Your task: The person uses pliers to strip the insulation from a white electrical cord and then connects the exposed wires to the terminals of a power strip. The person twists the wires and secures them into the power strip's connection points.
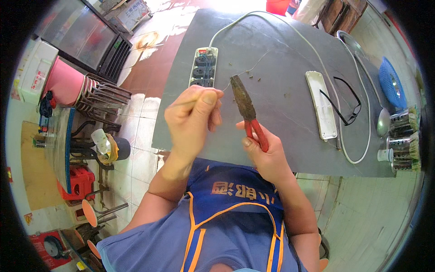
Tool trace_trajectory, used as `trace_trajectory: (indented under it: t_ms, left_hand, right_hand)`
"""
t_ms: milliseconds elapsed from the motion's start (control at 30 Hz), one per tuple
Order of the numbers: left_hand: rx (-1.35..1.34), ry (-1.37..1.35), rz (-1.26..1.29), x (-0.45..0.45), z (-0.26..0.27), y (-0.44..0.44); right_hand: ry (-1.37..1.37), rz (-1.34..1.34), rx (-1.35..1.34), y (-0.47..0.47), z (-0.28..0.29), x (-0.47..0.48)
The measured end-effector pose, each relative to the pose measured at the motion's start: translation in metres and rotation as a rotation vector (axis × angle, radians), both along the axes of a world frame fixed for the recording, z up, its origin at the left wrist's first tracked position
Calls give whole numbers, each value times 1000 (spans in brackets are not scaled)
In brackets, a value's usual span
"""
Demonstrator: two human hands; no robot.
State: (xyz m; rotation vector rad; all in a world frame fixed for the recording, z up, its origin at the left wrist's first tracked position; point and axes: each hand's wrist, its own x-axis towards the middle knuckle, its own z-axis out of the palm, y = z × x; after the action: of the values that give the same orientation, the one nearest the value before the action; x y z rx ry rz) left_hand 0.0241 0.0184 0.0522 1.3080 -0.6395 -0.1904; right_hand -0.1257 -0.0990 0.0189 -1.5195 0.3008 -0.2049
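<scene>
Between thumb and fingers, my left hand [197, 112] pinches a thin wire [228, 85] above the near part of the grey table. My right hand [266, 149] is closed around the red handles of worn pliers [245, 102], whose rusty jaws point up and lie close to the wire. The wire runs from my left fingertips past the jaw tips to the far right; whether the jaws grip it I cannot tell. Beyond my left hand lies an opened power strip [204, 66] with its sockets and inner wiring showing. Several small screws [251, 77] lie near the jaw tips.
On the grey table [285, 102], the power strip's white cover [321, 105] lies at the right, beside black-framed glasses [353, 117]. A white cable [316, 51] loops across the table. A ladle [383, 122], blue basket [392, 83] and metal utensil holders [404, 149] line the right edge.
</scene>
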Motion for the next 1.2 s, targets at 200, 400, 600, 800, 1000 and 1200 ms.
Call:
trace_trajectory:
  t_ms: [200,400,600,800,1000,1200]
  left_hand:
    - [-379,830,-457,16,-29,-12]
    - [-46,479,-328,29,-6,-2]
    - [315,-348,119,16,7,-5]
    - [423,-819,130,13,30,-7]
    - [21,-410,95,-3,6,-18]
    - [-303,437,-302,-9,-31,-36]
  right_hand:
    - [-12,490,1153,-6,-16,-6]
    - [117,165,330,-23,1,-9]
    - [38,-249,-574,-17,-1,-6]
    - [60,-262,-534,-9,-6,-10]
    - [-101,209,678,-5,-8,-7]
    - [-162,613,1440,-5,-28,-11]
